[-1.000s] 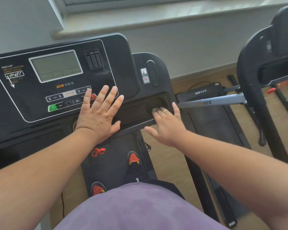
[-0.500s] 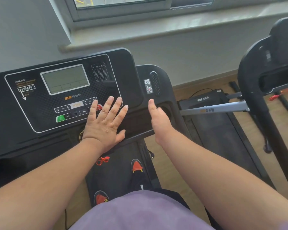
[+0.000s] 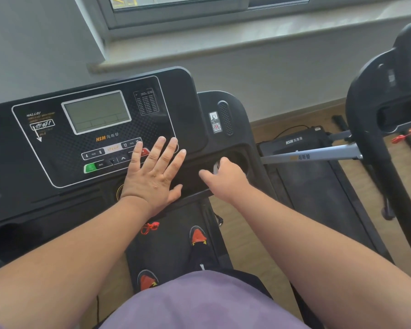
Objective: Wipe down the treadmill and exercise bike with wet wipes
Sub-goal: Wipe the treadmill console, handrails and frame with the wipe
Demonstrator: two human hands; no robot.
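The black treadmill console [image 3: 57, 162] with a grey screen and button rows fills the left. My left hand [image 3: 156, 176] lies flat on it, fingers spread over the buttons at its lower right. My right hand [image 3: 226, 178] is at the recessed cup holder [image 3: 241, 157] on the console's right side, fingers curled round a small pale wipe [image 3: 216, 167] that shows only as a sliver above the knuckles. The treadmill belt [image 3: 173, 233] runs below, with my orange-toed shoes on it.
A second treadmill [image 3: 318, 186] with a grey side bar lies folded low on the right. A black upright frame [image 3: 375, 138] of another machine stands at far right. A window sill and wall are ahead. Wooden floor runs between machines.
My right hand dropped back down into the cup holder area and curled over the wipe. The left hand stayed flat on the console. The view tilted slightly up.
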